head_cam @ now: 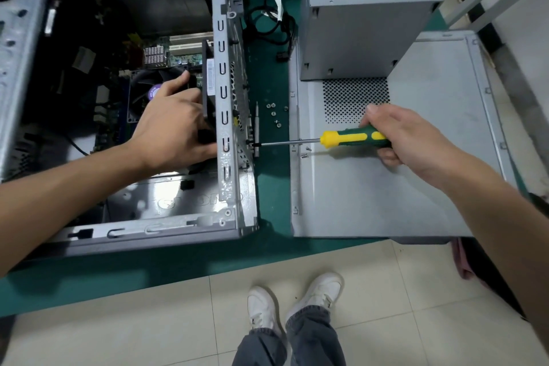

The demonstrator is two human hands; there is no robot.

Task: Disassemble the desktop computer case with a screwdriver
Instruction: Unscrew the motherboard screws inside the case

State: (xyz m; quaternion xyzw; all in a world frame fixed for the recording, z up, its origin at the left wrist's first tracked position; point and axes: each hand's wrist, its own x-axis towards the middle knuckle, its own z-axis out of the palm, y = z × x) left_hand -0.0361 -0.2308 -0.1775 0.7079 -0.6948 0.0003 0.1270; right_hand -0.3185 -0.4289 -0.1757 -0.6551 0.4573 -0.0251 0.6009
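Note:
The open grey computer case (228,211) lies on the green bench at left, its motherboard and CPU fan visible inside. My left hand (172,125) reaches into the case and grips a black fan (208,80) that sits against the inside of the rear wall. My right hand (407,140) grips the green and yellow handle of a screwdriver (353,137). Its shaft runs left, level, and the tip meets a screw on the outside of the case's rear wall (252,144).
The removed side panel (416,193) lies flat at right with the grey power supply (365,27) standing on its far end. Several loose screws (274,116) lie on the green mat between case and panel, two more on the panel (306,152). Black cables (273,24) trail behind. The bench edge and tiled floor are near me.

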